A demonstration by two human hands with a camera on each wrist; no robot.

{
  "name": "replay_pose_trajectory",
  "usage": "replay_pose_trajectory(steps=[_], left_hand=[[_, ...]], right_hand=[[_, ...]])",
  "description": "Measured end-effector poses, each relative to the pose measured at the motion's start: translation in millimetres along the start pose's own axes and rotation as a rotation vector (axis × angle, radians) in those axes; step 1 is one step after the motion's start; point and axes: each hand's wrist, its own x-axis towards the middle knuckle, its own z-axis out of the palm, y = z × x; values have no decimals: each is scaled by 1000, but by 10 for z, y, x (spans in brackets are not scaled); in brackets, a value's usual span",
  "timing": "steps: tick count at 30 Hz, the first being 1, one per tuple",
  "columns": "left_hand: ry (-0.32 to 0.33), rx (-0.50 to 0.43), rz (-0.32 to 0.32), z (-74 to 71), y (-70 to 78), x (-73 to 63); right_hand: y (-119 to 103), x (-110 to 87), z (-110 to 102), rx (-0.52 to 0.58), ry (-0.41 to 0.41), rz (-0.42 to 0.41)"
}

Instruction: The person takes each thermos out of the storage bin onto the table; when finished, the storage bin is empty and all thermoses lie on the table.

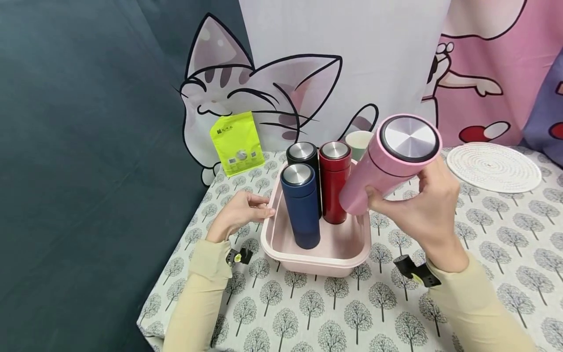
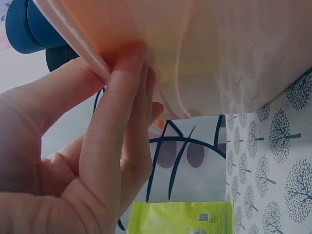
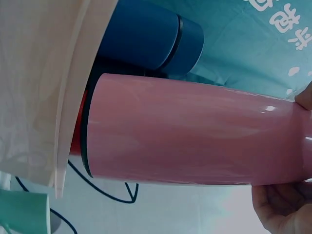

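Head view: gripping pink thermos flask [image 1: 376, 178] in curled right hand [image 1: 424, 208], pinching pink tub [image 1: 314, 266] by rim with left hand [image 1: 241, 214]; seemingly mid-transfer, next needing clearance from red flask [image 1: 335, 193].

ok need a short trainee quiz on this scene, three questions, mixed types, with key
1. How many flasks stand in the pale pink tub?
2. True or false: the left hand holds the lime-green packet.
3. Which flask does the right hand hold: a) red, b) pink, c) navy?

Key:
1. Three: the navy flask, black flask and red flask.
2. False; it grips the pale pink tub.
3. b, the pink flask.
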Motion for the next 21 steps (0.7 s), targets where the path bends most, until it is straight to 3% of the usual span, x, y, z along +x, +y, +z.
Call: replay_pose_trajectory(steps=[6, 14, 21], left_hand=[[16, 10, -19, 3, 8, 12], [41, 42, -55, -8, 18, 18], [3, 15, -16, -5, 0, 13]], right_hand=[[122, 26, -74, 25, 30, 42], [332, 35, -138, -40, 45, 85], [487, 30, -185, -81, 86, 111]])
